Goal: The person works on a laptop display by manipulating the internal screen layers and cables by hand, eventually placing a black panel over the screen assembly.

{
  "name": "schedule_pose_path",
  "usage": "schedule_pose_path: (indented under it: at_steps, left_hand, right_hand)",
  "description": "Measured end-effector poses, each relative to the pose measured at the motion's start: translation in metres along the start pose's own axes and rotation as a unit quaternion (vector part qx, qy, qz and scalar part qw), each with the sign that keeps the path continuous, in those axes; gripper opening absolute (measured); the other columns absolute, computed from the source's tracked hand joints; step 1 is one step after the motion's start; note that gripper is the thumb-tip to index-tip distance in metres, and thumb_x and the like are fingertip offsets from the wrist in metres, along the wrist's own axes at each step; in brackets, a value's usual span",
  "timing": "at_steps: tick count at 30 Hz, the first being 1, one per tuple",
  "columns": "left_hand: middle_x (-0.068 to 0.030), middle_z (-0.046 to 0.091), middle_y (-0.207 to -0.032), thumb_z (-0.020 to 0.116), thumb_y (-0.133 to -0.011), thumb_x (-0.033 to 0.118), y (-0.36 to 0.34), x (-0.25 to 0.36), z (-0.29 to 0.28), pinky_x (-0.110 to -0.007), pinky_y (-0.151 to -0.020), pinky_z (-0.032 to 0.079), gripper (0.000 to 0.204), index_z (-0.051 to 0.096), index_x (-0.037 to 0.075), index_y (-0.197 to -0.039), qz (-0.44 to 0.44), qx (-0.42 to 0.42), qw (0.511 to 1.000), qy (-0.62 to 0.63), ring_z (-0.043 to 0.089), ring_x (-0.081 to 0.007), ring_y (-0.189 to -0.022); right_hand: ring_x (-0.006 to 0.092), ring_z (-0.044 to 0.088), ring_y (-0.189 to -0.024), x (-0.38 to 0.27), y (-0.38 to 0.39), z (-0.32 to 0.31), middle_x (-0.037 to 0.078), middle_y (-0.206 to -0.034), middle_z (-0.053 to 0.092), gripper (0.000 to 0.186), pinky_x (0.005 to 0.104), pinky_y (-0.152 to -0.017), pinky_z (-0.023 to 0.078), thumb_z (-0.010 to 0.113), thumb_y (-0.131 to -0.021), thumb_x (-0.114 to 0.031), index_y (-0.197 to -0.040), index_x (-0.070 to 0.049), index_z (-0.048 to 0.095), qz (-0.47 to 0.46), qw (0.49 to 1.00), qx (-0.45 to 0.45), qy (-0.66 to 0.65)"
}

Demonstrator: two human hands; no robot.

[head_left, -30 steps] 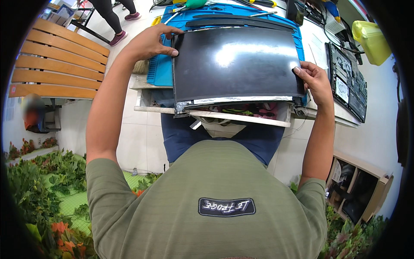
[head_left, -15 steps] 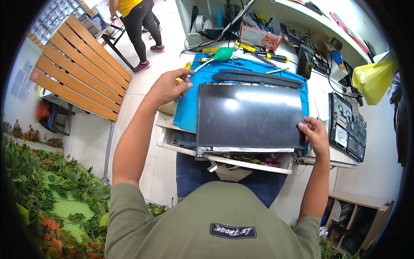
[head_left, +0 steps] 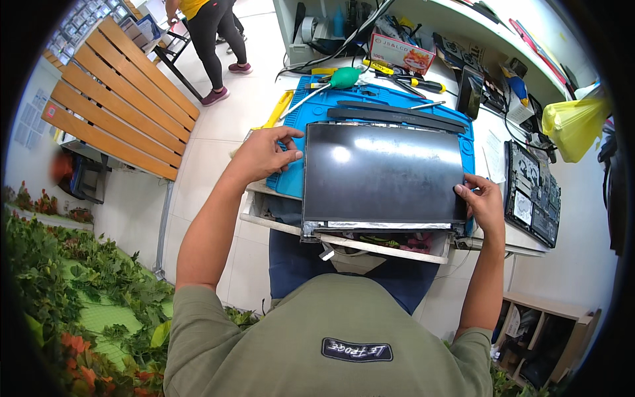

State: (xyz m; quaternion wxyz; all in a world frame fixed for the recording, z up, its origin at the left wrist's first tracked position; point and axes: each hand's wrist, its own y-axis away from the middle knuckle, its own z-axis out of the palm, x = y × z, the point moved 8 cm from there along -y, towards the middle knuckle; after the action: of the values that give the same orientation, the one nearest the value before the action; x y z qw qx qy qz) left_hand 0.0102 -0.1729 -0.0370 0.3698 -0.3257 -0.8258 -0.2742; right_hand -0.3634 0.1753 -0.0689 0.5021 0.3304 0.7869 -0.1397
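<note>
A laptop screen panel [head_left: 383, 169], dark and glossy with a silver strip along its near edge, lies on a blue silicone mat [head_left: 291, 178]. My left hand [head_left: 268, 155] is just left of the panel, thumb and index finger apart, holding nothing. My right hand [head_left: 483, 202] pinches the panel's right edge, thumb on its face. A long black strip [head_left: 397, 116] rests behind the panel. Green air blower [head_left: 344, 77], yellow tool [head_left: 278, 109] and screwdriver [head_left: 426, 85] lie toward the back.
An open drawer [head_left: 271, 221] is under the bench front. An opened laptop base [head_left: 532, 195] lies right, below a yellow bag [head_left: 572, 126]. A shelf [head_left: 483, 13] is behind. A wooden slatted bench [head_left: 122, 99] and another person's legs [head_left: 211, 59] are at left.
My left hand has let go of the panel's left edge and moved slightly away. The view shifted, showing more of the shelf. My right hand stays on the right edge.
</note>
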Motion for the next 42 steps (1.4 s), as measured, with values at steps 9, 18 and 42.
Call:
schedule_pose_path:
  at_steps: [9, 18, 42]
  left_hand:
    - [-0.0036, 0.074, -0.093, 0.089, -0.092, 0.013, 0.018, 0.0, 0.02, -0.03, -0.068, 0.057, 0.055, 0.072, 0.001, -0.142, 0.001, -0.013, 0.999, -0.031, 0.068, -0.0115, -0.072]
    - [0.001, 0.069, -0.097, 0.092, -0.088, 0.011, 0.015, -0.01, 0.025, -0.025, -0.067, 0.051, 0.064, 0.07, 0.004, -0.148, 0.02, -0.004, 0.999, -0.036, 0.059, -0.0061, -0.073]
    - [-0.0052, 0.074, -0.089, 0.093, -0.082, 0.014, 0.081, 0.053, 0.09, -0.035, -0.068, 0.057, 0.017, 0.085, 0.008, -0.097, 0.213, -0.095, 0.964, -0.13, 0.071, -0.0212, -0.075]
  right_hand:
    - [0.0068, 0.058, -0.06, -0.009, 0.003, 0.002, 0.004, -0.091, 0.069, 0.045, 0.0239, -0.045, 0.045, 0.09, -0.094, -0.016, -0.131, 0.007, 0.076, -0.053, 0.993, 0.046, 0.093]
    - [0.0204, 0.069, -0.085, -0.016, -0.001, 0.004, 0.016, -0.101, 0.077, 0.042, 0.035, -0.079, 0.056, 0.088, -0.094, -0.017, -0.127, 0.005, 0.079, -0.065, 0.979, 0.05, 0.186]
    - [0.0249, 0.068, -0.083, -0.035, 0.015, 0.016, 0.018, -0.108, 0.075, 0.044, 0.0391, -0.081, 0.055, 0.084, -0.095, -0.024, -0.127, 0.004, 0.079, -0.074, 0.951, 0.106, 0.282]
